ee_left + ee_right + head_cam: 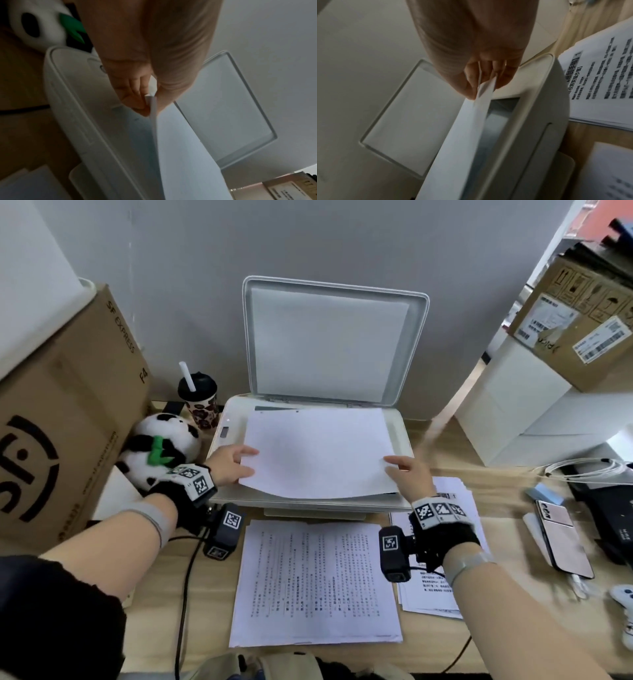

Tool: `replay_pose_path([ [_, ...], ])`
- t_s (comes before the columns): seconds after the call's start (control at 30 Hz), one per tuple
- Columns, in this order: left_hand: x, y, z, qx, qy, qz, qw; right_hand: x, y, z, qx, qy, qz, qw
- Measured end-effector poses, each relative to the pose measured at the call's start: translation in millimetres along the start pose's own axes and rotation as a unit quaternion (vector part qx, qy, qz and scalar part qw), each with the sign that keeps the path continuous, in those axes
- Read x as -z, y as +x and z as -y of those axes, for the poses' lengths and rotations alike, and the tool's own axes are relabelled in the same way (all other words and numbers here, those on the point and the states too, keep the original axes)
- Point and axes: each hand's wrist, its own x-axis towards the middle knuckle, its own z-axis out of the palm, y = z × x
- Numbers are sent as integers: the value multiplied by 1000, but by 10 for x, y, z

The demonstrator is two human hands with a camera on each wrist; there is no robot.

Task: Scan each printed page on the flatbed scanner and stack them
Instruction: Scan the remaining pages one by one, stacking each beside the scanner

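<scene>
Head view: printed stack [315, 583] lies on the bench [507, 625] nearest you. Beyond, your left hand [227, 465] and right hand [409, 474] each pinch a side edge of the blank-side-up page [318, 453], held over the scanner [399, 422]; lid [334, 340] raised.

scanner [400, 436]: off-white body, pale grey lid
held sheet [318, 453]: plain white
page stack [315, 583]: white, black printed columns
plush panda [161, 450]: black and white, green leaf
cup [200, 405]: black lid, floral pattern
box [61, 412]: brown, black logo
</scene>
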Motion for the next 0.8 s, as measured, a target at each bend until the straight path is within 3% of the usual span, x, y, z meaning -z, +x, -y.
replay_pose_path([
  [0.2,-156,105,24,6,72,-99,992,-131,77,-105,-18,-102,-9,995],
  [0.3,-172,162,4,18,119,-112,986,-168,122,-109,-11,-156,-2,988],
  [0.47,-157,221,-55,-21,213,-128,968,-224,204,-127,21,-225,-30,974],
  [0.57,-142,321,-114,-53,227,-80,969,-233,250,-89,35,-256,-21,966],
  [0.67,-152,394,-135,-42,273,-5,961,-281,256,-55,62,-290,-13,955],
  [0.8,-181,447,-106,-38,278,-2,960,-353,274,-40,64,-300,-21,951],
])
